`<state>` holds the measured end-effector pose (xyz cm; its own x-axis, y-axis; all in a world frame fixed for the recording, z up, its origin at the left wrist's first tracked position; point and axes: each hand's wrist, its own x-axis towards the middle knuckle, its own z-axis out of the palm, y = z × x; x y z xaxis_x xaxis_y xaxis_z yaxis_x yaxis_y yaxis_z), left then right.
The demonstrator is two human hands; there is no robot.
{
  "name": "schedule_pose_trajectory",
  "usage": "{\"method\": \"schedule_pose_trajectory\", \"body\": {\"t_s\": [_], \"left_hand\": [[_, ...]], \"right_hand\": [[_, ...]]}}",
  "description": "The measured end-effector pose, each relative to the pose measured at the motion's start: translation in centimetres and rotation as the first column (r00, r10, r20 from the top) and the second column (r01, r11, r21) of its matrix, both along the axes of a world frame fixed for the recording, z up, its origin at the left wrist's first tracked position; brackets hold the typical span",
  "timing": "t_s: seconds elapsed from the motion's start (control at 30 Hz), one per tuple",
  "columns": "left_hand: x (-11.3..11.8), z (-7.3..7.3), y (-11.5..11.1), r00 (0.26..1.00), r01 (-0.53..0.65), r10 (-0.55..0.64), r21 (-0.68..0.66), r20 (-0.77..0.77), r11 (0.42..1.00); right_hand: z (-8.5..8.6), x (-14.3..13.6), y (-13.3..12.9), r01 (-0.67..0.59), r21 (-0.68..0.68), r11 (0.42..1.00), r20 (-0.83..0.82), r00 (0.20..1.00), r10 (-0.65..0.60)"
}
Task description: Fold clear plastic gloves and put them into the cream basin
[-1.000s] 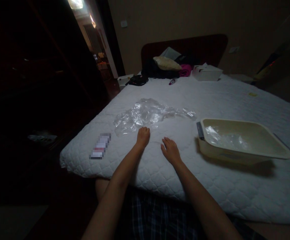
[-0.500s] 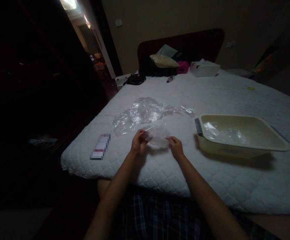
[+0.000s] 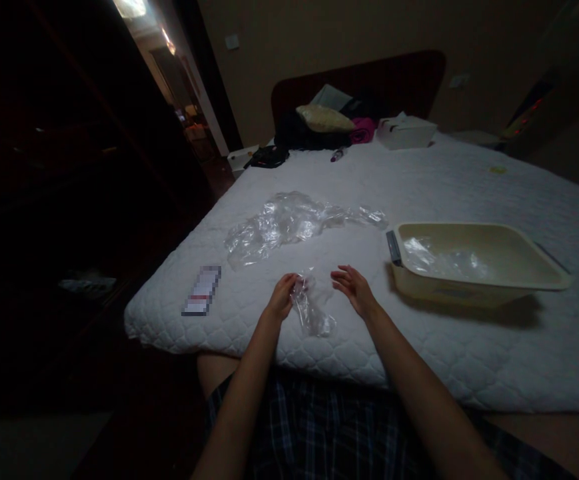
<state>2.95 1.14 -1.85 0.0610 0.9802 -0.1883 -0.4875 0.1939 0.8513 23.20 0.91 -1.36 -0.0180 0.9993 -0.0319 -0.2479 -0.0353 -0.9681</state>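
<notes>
My left hand (image 3: 282, 295) pinches the top of a small clear plastic bag (image 3: 313, 316), which hangs down over the near part of the white quilted bed (image 3: 419, 187). To the right of the bag, my right hand (image 3: 353, 288) has its fingers apart and holds nothing. Beyond both hands, a heap of crumpled clear plastic (image 3: 289, 220) lies spread on the bed. A cream tub (image 3: 469, 290) with grey handles stands to the right and has more clear plastic (image 3: 444, 260) inside it.
A pixelated flat object (image 3: 202, 291) lies near the bed's left edge. At the headboard are a pile of dark cloth, a beige pillow (image 3: 325, 119), a pink roll (image 3: 362, 130) and a white box (image 3: 406, 132). A small bottle (image 3: 337, 155) lies before them.
My right hand has let go of the small bag and opened. The bag, stretched between both hands before, now hangs from my left hand alone. The view has shifted slightly.
</notes>
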Motion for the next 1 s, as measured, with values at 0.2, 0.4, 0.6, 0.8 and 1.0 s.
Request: {"method": "schedule_pose_trajectory", "body": {"t_s": [0.2,0.4,0.6,0.8,1.0], "left_hand": [[1.0,0.0,-0.3,0.98,-0.01,0.013,0.018,-0.199,1.0],[1.5,-0.2,-0.1,0.968,-0.027,0.034,0.034,-0.248,0.999],[1.5,-0.3,0.2,0.957,-0.047,0.062,0.06,-0.285,0.997],[1.5,-0.3,0.5,0.925,-0.114,0.155,0.137,-0.347,0.984],[1.7,-0.5,0.5,0.91,-0.084,0.141,0.16,-0.389,0.984]], "right_hand": [[-0.9,-2.2,-1.0,-0.157,0.183,0.971,0.507,0.861,0.044],[-1.0,-2.5,-0.9,-0.264,0.105,0.959,0.493,0.851,0.181],[-0.2,-2.6,-0.8,-0.274,-0.001,0.962,0.182,0.945,0.27],[0.1,-4.1,-1.2,-0.356,-0.158,0.921,0.02,0.931,0.364],[-0.8,-4.8,-1.3,-0.359,-0.04,0.932,0.122,0.924,0.362]]}}
